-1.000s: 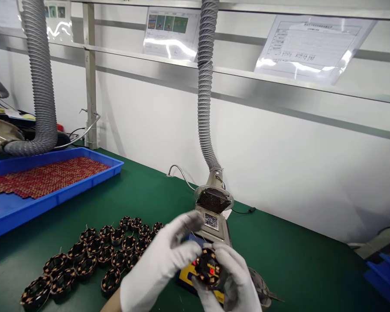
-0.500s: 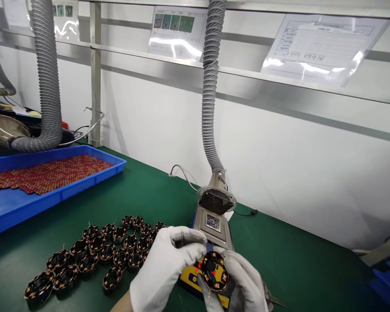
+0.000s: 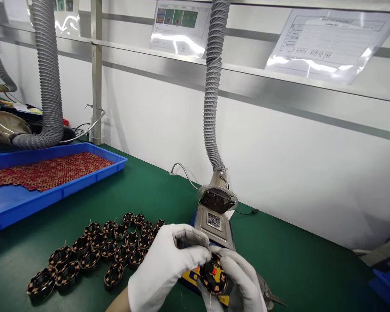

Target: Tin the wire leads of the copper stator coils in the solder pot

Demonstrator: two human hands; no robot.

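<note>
- The ring [image 3: 218, 288] was between your two hands, raised in front of the yellow box [image 3: 189, 277], its open middle turned toward you.
- It looked light and stiff, likely to keep its shape under a modest pinch; its glossy black parts might have slid a little against gloved fingers.
- Its fragile part was probably the thin copper wire [image 3: 210, 300], hanging below the ring beside your right thumb. The outer rim seemed the best place to take hold, with fingertips kept off the wire.
- Your right hand [image 3: 243, 277] had closed fingers around that rim, parted only by the ring: fingertips at its upper right, thumb at its lower left.
- Your left hand [image 3: 164, 268] had thumb and forefinger tips almost together at the ring's upper left; whether they pinched rim, wire or nothing, you could not tell from this view.
- Beyond your fingertips lay the metal plate [image 3: 228, 238], with the hood [image 3: 218, 200] behind it.
- To the left of your left fingers, more rings [image 3: 90, 259] stood grouped on the green table [image 3: 156, 190]; farther left was the blue tray [image 3: 56, 196] of red parts [image 3: 58, 171].
</note>
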